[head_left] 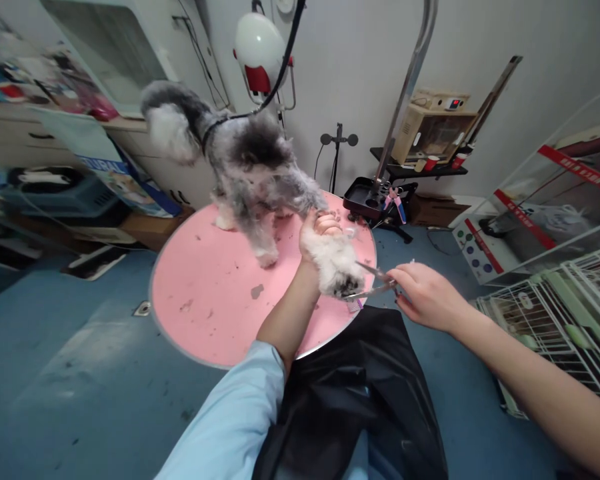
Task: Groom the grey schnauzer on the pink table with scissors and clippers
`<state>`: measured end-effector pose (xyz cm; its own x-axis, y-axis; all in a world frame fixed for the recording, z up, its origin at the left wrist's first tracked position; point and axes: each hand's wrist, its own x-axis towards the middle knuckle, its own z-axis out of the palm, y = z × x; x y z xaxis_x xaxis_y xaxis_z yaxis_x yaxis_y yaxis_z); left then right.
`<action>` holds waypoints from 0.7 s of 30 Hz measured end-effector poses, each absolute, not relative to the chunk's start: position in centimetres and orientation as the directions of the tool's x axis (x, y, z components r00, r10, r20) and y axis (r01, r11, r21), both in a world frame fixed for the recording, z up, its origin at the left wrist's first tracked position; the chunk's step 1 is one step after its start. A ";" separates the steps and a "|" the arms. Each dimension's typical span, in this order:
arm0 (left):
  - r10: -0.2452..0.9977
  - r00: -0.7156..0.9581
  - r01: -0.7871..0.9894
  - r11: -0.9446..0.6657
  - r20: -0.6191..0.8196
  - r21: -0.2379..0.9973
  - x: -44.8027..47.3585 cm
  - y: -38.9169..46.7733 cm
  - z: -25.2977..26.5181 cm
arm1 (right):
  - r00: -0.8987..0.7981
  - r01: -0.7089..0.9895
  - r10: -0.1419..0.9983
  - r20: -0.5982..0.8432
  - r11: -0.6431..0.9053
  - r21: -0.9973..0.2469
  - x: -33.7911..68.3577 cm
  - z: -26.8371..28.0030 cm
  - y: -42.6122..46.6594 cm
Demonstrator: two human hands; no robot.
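A grey and white dog (250, 147) stands on a round pink grooming table (205, 287), with a black loop around its body. My left hand (320, 230) is wrapped round its raised hind leg, whose white fluffy paw (337, 260) points toward me with dark pads showing. In my right hand (423, 293) is a pair of scissors (380, 285), fingers in the handles. Its blades are apart, one on each side of the paw's end. A comb with a purple edge (355, 305) lies at the table's rim, partly hidden beneath the paw.
Loose hair clumps (257, 291) dot the tabletop. A metal arm (405, 87) rises behind the table beside a black tray (363, 195) with pink and blue tools (395, 200). Wire cages (545, 320) stand at right. A white and red dryer (260, 50) hangs behind the dog.
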<state>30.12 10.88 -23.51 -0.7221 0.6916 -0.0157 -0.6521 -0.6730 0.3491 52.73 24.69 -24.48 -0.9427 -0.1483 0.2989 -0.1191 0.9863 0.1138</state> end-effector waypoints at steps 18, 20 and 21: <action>0.775 -0.607 -0.793 -0.604 -0.174 0.078 31.3 10.9 -21.1 | -0.962 -0.148 -0.230 0.149 0.894 0.423 51.3 -18.3 25.6; 0.781 -0.600 -0.799 -0.594 -0.175 0.090 31.3 11.0 -21.2 | -0.963 -0.151 -0.234 0.133 0.879 0.452 51.1 -18.0 25.5; 0.777 -0.604 -0.797 -0.595 -0.175 0.108 31.2 11.0 -21.3 | -0.963 -0.157 -0.238 0.124 0.874 0.460 51.2 -17.8 25.6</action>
